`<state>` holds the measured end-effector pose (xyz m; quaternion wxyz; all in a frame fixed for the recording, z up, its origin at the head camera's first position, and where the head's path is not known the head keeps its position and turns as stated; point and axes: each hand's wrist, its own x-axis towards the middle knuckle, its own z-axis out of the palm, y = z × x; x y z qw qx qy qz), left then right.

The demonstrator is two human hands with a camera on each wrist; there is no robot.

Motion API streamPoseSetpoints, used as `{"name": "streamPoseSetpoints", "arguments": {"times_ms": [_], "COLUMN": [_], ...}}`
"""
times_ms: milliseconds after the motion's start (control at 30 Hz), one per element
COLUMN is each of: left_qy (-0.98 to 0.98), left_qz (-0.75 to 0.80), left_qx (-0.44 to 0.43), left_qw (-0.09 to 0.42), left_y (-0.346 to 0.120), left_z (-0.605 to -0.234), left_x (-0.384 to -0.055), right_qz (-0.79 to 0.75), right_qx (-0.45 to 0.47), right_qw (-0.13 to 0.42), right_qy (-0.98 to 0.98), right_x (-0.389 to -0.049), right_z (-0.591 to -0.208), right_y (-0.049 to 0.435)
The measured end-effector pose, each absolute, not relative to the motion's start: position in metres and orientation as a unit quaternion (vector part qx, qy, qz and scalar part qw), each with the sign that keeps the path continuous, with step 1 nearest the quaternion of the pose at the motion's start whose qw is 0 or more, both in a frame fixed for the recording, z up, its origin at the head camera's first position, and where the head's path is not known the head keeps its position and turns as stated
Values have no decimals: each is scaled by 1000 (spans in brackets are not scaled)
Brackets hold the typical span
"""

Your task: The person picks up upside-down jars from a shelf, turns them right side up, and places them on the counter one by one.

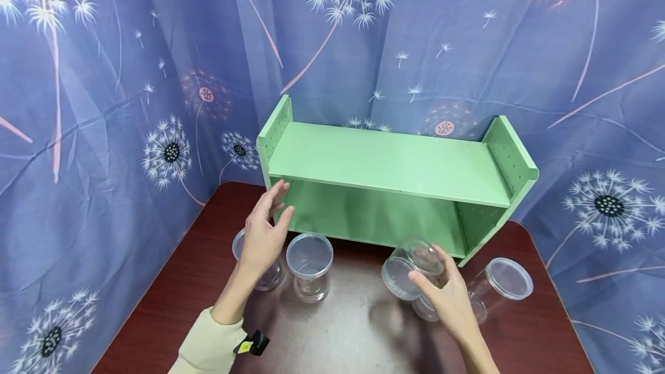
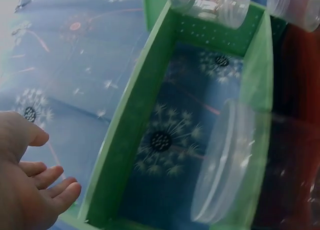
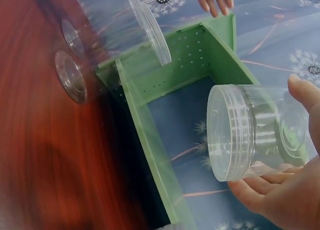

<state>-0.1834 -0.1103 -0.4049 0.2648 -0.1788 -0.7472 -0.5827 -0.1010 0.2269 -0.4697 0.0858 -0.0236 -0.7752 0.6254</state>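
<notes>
My right hand [image 1: 449, 299] grips a clear plastic jar [image 1: 402, 276] with a pale lid, tilted, in front of the green shelf's right part. The right wrist view shows this jar [image 3: 232, 132] between thumb and fingers. My left hand [image 1: 265, 238] is raised near the shelf's left end with nothing in its fingers. It partly covers one clear jar [image 1: 270, 277] on the table. Just to its right stands a second lidded jar [image 1: 310, 258]. The left wrist view has the left hand [image 2: 35, 180] with fingers loosely extended, apart from the nearby jar [image 2: 225, 165].
A green two-level shelf [image 1: 389, 160] stands at the back of the dark red table [image 1: 332, 339]. Another lidded jar [image 1: 509, 279] stands at the right. One more jar [image 1: 426, 309] is partly hidden behind the held one. A blue dandelion-print curtain [image 1: 322, 51] hangs behind.
</notes>
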Motion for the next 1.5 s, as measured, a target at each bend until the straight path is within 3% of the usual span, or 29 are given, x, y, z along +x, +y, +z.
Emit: {"name": "streamPoseSetpoints", "arguments": {"times_ms": [700,1067,1500], "left_qy": [-740,-742,-737], "left_qz": [-621,-620,-628], "left_qx": [-244,-255,-247], "left_qw": [80,31,-33], "left_y": [-38,-17,-8], "left_z": [-453,-474,-490], "left_x": [-139,-129,-123], "right_qz": [690,706,813], "right_qx": [18,11,136], "right_qw": [104,108,78], "right_qy": [-716,-700,-561], "right_x": [-99,-94,-94], "right_z": [-474,-472,-479], "right_y": [210,205,201]}}
